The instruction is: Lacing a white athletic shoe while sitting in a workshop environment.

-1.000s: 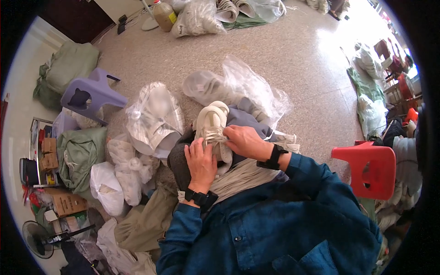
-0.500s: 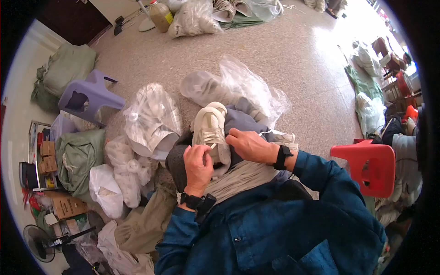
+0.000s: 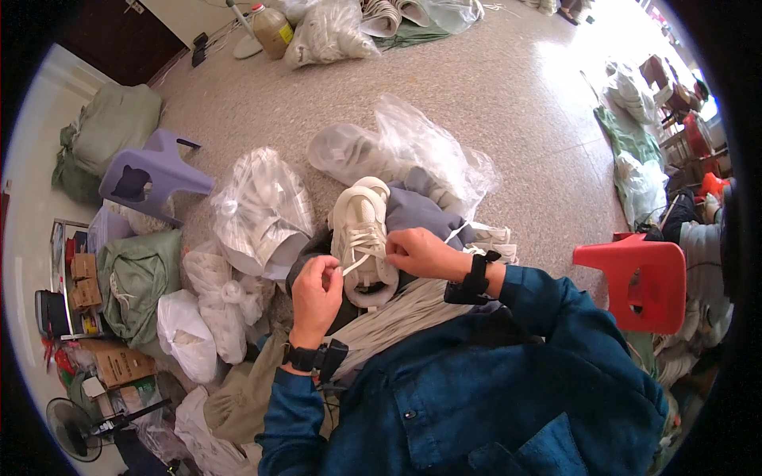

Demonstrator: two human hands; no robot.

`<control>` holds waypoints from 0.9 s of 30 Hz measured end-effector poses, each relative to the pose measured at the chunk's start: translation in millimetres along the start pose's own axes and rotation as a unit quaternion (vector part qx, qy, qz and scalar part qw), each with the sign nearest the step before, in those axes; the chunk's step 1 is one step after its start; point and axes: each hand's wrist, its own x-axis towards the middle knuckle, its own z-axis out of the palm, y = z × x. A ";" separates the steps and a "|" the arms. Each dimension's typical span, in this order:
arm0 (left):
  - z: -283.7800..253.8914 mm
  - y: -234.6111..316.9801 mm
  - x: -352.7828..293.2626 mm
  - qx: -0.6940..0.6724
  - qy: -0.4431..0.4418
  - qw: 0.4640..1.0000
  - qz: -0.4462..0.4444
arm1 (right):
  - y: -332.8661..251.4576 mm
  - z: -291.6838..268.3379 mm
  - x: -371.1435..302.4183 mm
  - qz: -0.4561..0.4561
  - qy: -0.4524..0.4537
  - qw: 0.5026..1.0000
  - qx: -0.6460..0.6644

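A cream lace-up sneaker (image 3: 361, 218) rests on my lap, its toe pointing away and its heel opening toward me. Beside its left edge my left hand (image 3: 315, 295) pinches one end of a white shoelace (image 3: 357, 265), drawn out taut from the eyelets. Close against the shoe's right side, my right hand (image 3: 425, 252) is closed in a pinch; a pale lace tip sticks out past its back. What lies between those right fingertips is mostly hidden. A thick bundle of loose beige laces (image 3: 397, 321) lies across my lap, below the shoe.
Clear plastic bags (image 3: 262, 202) of shoes stand ahead and to the left. A purple stool (image 3: 151, 170) is at the left, a red stool (image 3: 647, 278) at the right. A small fan (image 3: 71, 428) sits at lower left. More sacks line the room's edges.
My left hand has moved left and slightly toward me, off the shoe, pulling the lace out straight. The right hand has shifted slightly down and left. The shoe's heel opening shows more now.
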 end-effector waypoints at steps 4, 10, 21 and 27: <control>16.1 0.9 20.2 0.118 0.053 0.984 0.124 | -6.3 13.4 -16.4 -0.006 -0.073 0.997 -0.035; 42.6 4.0 31.1 0.319 -0.048 0.933 0.162 | -10.8 28.0 -33.1 -0.090 -0.116 0.989 -0.024; 7.6 25.3 32.2 -0.404 -0.071 0.909 -0.075 | 1.5 18.5 -21.5 -0.022 -0.036 0.997 -0.062; -99.0 33.9 27.8 -0.531 0.013 0.846 -0.042 | -4.1 -24.4 -26.5 0.018 -0.101 0.992 0.075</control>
